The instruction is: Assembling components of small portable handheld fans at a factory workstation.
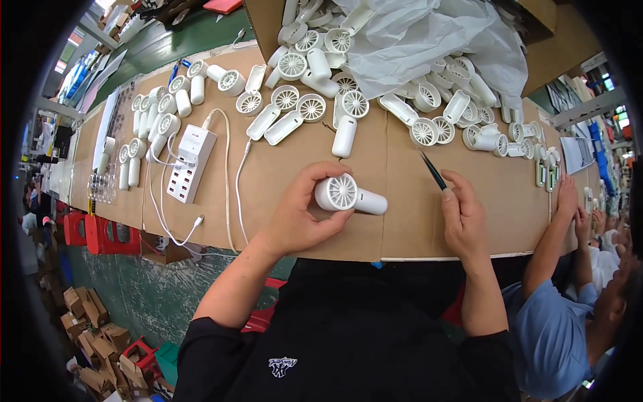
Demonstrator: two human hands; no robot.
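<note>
Red stools point(96, 232) stand on a scuffed green floor point(171, 289).

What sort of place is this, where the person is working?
Probably an assembly workshop or small factory floor: loose white fan casings are heaped on a cardboard-covered workbench, the left hand holds a white handheld fan, and a co-worker in a blue shirt is at the same bench.

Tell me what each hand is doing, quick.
Left hand: closed around the head of a white handheld fan.
Right hand: closed on a slim, dark, pointed tool.
</note>
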